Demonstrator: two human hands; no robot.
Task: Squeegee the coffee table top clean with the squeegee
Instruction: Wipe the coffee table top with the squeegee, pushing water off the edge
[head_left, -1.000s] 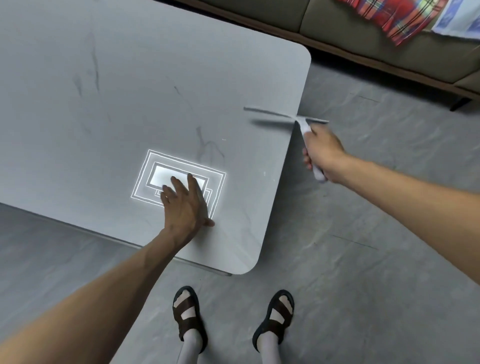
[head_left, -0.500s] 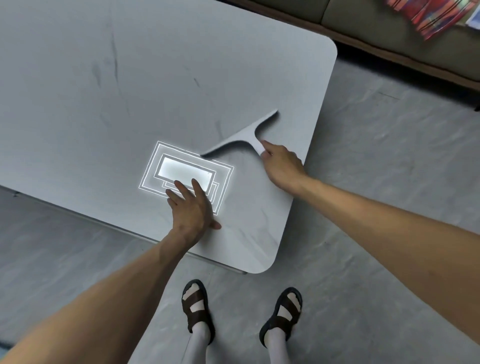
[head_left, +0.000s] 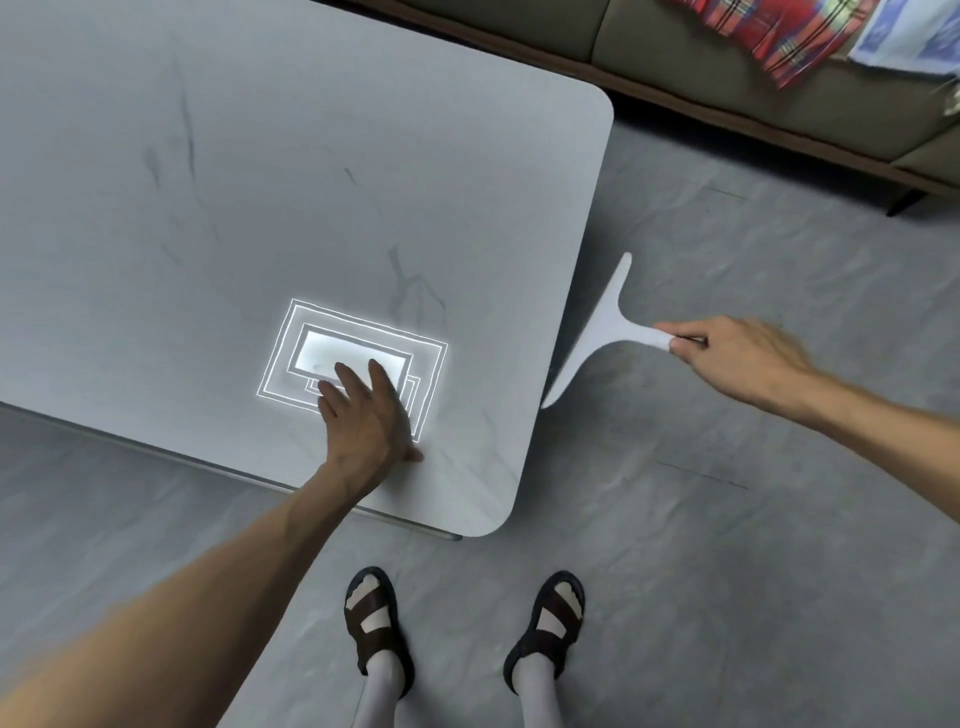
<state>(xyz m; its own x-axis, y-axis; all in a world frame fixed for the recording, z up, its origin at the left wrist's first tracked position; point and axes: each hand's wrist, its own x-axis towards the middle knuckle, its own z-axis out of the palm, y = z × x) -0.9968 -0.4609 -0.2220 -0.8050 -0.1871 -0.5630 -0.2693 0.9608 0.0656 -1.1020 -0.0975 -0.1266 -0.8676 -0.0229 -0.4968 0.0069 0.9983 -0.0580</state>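
The grey marbled coffee table top (head_left: 260, 182) fills the left and middle of the view. My left hand (head_left: 366, 415) rests flat on it near the front right corner, fingers straight, over a bright rectangular light reflection (head_left: 353, 358). My right hand (head_left: 737, 358) grips the handle of a white T-shaped squeegee (head_left: 602, 327). The squeegee hangs in the air just off the table's right edge, above the floor, its blade running roughly along that edge and apart from the top.
A sofa (head_left: 727, 78) with a red plaid cloth (head_left: 789, 36) stands along the back right. Grey floor (head_left: 727, 519) lies to the right and front. My two feet in dark sandals (head_left: 467, 623) stand at the table's front corner.
The squeegee went from the right edge onto the table top, then swept right and off the edge into the air. My left hand stayed in place.
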